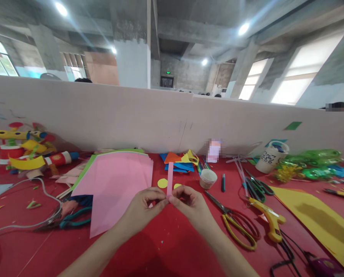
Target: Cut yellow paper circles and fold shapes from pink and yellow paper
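Between my two hands a narrow strip of pink paper (170, 179) stands upright, its lower end pinched by the fingers of both. My left hand (149, 206) is closed on the strip from the left, thumb and forefinger together. From the right, my right hand (191, 204) grips the same end, with its other fingers curled. The fingertips nearly touch and hide the bottom of the strip. Just behind them lie a yellow paper circle (162, 183) and a second yellow circle (177, 186), partly covered by my right hand.
Pink sheets (120, 184) lie to the left, near teal-handled pliers (75, 218). To the right are a paper cup (208, 179), large scissors (232, 223), a yellow glue gun (267, 217) and yellow sheets (316, 223). A white partition (131, 119) runs behind the red table (160, 254).
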Demonstrator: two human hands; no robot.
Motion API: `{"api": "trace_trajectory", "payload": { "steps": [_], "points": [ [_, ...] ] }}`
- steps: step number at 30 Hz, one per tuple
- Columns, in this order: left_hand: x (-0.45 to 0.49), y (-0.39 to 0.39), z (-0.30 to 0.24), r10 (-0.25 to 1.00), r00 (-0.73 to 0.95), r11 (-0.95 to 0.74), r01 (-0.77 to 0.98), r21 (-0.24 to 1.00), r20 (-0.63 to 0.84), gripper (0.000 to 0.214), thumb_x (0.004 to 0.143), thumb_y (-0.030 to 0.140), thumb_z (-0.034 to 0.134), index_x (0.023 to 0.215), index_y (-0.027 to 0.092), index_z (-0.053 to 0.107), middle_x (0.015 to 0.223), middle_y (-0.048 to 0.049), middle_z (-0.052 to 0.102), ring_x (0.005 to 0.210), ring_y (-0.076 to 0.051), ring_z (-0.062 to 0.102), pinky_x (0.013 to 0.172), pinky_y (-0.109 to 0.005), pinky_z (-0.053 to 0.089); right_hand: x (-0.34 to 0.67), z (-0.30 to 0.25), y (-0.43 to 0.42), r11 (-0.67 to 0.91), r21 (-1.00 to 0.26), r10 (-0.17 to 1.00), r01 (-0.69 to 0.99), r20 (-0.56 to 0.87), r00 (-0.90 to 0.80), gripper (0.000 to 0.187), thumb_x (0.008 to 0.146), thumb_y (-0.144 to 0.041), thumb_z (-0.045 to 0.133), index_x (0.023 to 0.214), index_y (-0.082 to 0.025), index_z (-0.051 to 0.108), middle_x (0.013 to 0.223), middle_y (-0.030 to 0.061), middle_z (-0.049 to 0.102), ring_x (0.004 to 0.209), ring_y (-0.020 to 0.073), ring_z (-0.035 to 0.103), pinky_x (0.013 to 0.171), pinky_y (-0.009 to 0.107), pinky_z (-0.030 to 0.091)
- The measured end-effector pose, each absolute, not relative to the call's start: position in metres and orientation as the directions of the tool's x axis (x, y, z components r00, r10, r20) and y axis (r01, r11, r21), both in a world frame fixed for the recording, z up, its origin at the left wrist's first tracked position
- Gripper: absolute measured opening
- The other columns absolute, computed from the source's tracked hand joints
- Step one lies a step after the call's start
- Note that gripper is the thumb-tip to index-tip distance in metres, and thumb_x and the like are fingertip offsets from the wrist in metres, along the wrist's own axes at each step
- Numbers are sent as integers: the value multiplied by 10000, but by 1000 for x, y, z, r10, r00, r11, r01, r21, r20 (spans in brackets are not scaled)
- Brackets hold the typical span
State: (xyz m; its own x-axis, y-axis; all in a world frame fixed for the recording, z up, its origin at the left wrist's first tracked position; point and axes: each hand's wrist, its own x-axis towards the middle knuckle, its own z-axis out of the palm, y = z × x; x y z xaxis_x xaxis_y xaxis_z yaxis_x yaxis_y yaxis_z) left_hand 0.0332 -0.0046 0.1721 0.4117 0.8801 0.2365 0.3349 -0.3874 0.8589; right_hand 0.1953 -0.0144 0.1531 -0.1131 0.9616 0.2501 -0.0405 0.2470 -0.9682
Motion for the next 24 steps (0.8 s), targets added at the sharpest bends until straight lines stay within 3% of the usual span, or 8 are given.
{"api": "trace_trajectory", "payload": {
  "steps": [4, 10, 24],
  "points": [
    [34, -6, 175, 897, 383, -361, 345, 866, 222, 199, 764, 270, 532, 625, 168, 632, 652, -11, 563, 629, -132, 508, 595, -243, 402, 198, 155, -16, 352, -936, 932, -19, 352, -83, 104, 741, -235, 622, 813, -200, 555, 778, 5, 606, 729, 134, 589, 685, 263, 495],
    [33, -5, 170, 872, 435, -387, 332, 861, 224, 181, 767, 249, 537, 642, 158, 632, 638, -3, 543, 607, -120, 483, 584, -233, 395, 201, 163, -22, 516, -819, 856, 249, 501, -125, 119, 756, -122, 595, 807, -211, 654, 806, 20, 657, 765, 149, 613, 717, 269, 495],
    [29, -6, 173, 800, 533, -529, 412, 742, 275, 163, 800, 180, 509, 746, 177, 663, 776, -24, 612, 715, -126, 566, 663, -225, 437, 206, 162, -18, 546, -743, 837, 387, 505, -211, 167, 764, -118, 605, 834, -238, 698, 811, 27, 618, 757, 152, 599, 689, 264, 502]
  ]
}}
